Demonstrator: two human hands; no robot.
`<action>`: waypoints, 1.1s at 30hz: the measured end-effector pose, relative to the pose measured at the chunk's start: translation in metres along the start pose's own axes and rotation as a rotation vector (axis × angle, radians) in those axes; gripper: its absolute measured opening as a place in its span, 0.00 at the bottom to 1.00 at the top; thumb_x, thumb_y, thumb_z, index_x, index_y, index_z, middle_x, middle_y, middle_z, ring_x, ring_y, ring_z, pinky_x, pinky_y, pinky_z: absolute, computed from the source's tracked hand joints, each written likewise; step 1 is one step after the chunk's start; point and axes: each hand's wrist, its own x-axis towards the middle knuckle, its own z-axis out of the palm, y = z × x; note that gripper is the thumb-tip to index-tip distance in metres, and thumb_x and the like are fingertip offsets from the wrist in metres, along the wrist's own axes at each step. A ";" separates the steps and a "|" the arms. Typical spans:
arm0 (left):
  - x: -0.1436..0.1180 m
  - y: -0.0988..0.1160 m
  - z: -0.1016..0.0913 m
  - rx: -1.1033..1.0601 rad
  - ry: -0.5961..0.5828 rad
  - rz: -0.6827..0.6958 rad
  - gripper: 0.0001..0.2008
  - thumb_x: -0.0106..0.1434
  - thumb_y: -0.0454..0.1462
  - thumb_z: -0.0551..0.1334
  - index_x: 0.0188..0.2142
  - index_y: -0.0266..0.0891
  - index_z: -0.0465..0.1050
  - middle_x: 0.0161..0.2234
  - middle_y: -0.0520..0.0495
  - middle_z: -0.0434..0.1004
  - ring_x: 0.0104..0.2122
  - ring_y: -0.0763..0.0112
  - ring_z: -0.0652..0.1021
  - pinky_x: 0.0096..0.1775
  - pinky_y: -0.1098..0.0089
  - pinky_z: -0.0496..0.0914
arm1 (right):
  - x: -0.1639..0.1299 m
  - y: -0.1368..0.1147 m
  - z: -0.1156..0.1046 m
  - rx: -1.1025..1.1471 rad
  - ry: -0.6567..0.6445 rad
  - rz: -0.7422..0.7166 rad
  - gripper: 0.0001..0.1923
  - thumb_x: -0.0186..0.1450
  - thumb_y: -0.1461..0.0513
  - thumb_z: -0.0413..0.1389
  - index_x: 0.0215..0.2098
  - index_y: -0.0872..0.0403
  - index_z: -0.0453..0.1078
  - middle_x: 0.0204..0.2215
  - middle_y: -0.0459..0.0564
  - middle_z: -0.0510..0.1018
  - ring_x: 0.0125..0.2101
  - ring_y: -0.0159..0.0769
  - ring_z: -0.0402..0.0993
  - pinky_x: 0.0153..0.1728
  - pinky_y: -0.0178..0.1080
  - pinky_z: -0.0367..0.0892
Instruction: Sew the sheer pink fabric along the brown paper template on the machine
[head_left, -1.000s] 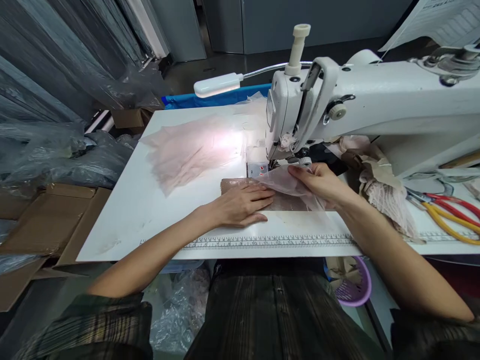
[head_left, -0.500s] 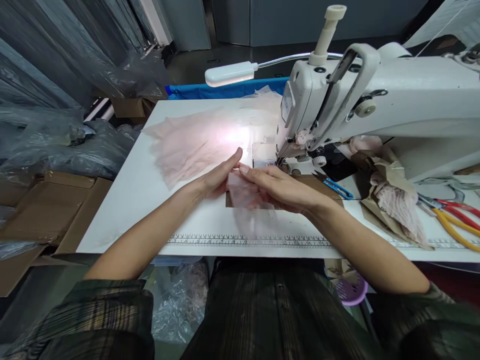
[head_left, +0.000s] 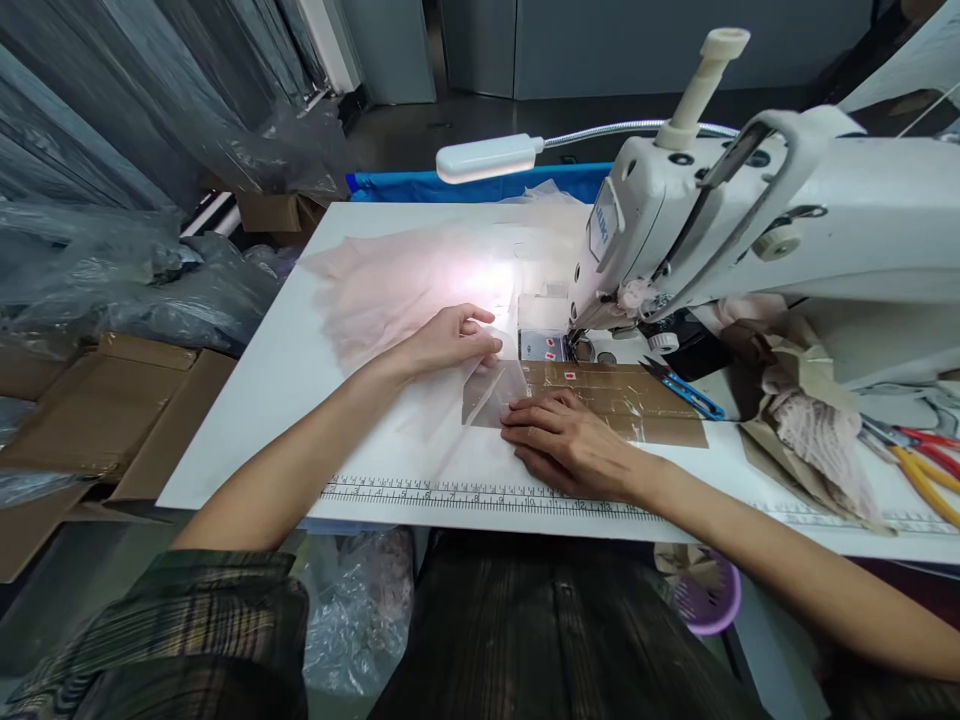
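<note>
A small sheer pale pink fabric piece (head_left: 491,390) lies on the white table (head_left: 270,400), just left of a brown taped patch (head_left: 622,400). My left hand (head_left: 450,340) pinches the piece's upper edge with fingers curled. Flat on the piece's lower right part rests my right hand (head_left: 566,445), fingers spread and pressing down. The white sewing machine (head_left: 750,230) stands right behind both hands, its needle area (head_left: 581,345) a short way from my left fingertips.
A pile of pink sheer fabric (head_left: 397,280) lies under the lamp (head_left: 487,157). Blue snips (head_left: 686,385) sit by the machine, with crumpled cloth (head_left: 810,420) and red and yellow scissors (head_left: 922,455) at right. A ruler strip (head_left: 480,495) runs along the front edge. Cardboard boxes (head_left: 97,420) stand at left.
Both hands drew the pink piece from under the needle leftward, lifted it, and now lay it flat on the table. My view shifted left.
</note>
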 end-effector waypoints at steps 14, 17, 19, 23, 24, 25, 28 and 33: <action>0.082 0.017 0.024 0.790 0.024 0.448 0.18 0.56 0.27 0.58 0.47 0.35 0.68 0.39 0.47 0.78 0.39 0.68 0.78 0.41 0.71 0.70 | -0.025 0.028 -0.023 -0.106 -0.003 0.074 0.16 0.69 0.62 0.52 0.54 0.57 0.69 0.53 0.57 0.74 0.56 0.48 0.66 0.58 0.60 0.55; 0.083 0.022 0.024 1.190 0.198 0.665 0.17 0.58 0.28 0.59 0.49 0.33 0.67 0.49 0.39 0.73 0.47 0.59 0.75 0.44 0.65 0.69 | -0.028 0.035 -0.024 -0.085 0.030 0.081 0.17 0.69 0.62 0.53 0.56 0.56 0.69 0.54 0.57 0.73 0.58 0.46 0.65 0.60 0.58 0.54; 0.072 0.026 0.019 1.343 0.253 0.839 0.15 0.62 0.29 0.58 0.49 0.31 0.67 0.52 0.35 0.71 0.48 0.56 0.74 0.44 0.61 0.68 | -0.029 0.038 -0.024 -0.053 0.054 0.090 0.17 0.69 0.62 0.52 0.56 0.55 0.69 0.55 0.56 0.73 0.59 0.45 0.64 0.60 0.57 0.54; 0.023 0.026 0.010 1.364 0.055 1.059 0.07 0.67 0.36 0.56 0.39 0.37 0.72 0.41 0.46 0.78 0.37 0.66 0.76 0.40 0.63 0.70 | -0.031 0.040 -0.025 -0.001 0.069 0.093 0.16 0.69 0.62 0.51 0.54 0.55 0.70 0.53 0.56 0.75 0.57 0.45 0.66 0.60 0.58 0.54; 0.008 0.024 0.011 1.335 -0.049 1.110 0.08 0.67 0.40 0.58 0.35 0.38 0.72 0.37 0.49 0.78 0.34 0.70 0.76 0.38 0.66 0.70 | -0.031 0.040 -0.026 0.011 0.070 0.092 0.16 0.69 0.62 0.51 0.54 0.55 0.70 0.52 0.56 0.75 0.57 0.46 0.67 0.60 0.58 0.54; -0.006 0.019 0.013 1.257 -0.196 1.155 0.10 0.66 0.42 0.58 0.34 0.38 0.72 0.35 0.49 0.78 0.33 0.69 0.76 0.37 0.65 0.71 | -0.031 0.039 -0.026 0.023 0.072 0.092 0.16 0.69 0.62 0.51 0.54 0.55 0.70 0.52 0.56 0.76 0.56 0.46 0.67 0.59 0.57 0.55; -0.035 0.002 0.026 1.226 -0.335 1.199 0.11 0.66 0.42 0.59 0.39 0.35 0.72 0.39 0.43 0.78 0.34 0.67 0.77 0.35 0.66 0.72 | -0.029 0.038 -0.029 0.064 0.079 0.117 0.16 0.69 0.62 0.51 0.53 0.55 0.71 0.51 0.55 0.76 0.56 0.45 0.67 0.60 0.57 0.55; -0.034 -0.017 0.047 1.290 -0.154 1.274 0.08 0.67 0.32 0.55 0.33 0.34 0.71 0.29 0.47 0.76 0.27 0.72 0.74 0.29 0.70 0.69 | -0.026 0.042 -0.044 0.271 0.113 0.271 0.15 0.69 0.59 0.52 0.51 0.51 0.73 0.50 0.51 0.77 0.53 0.43 0.71 0.56 0.48 0.64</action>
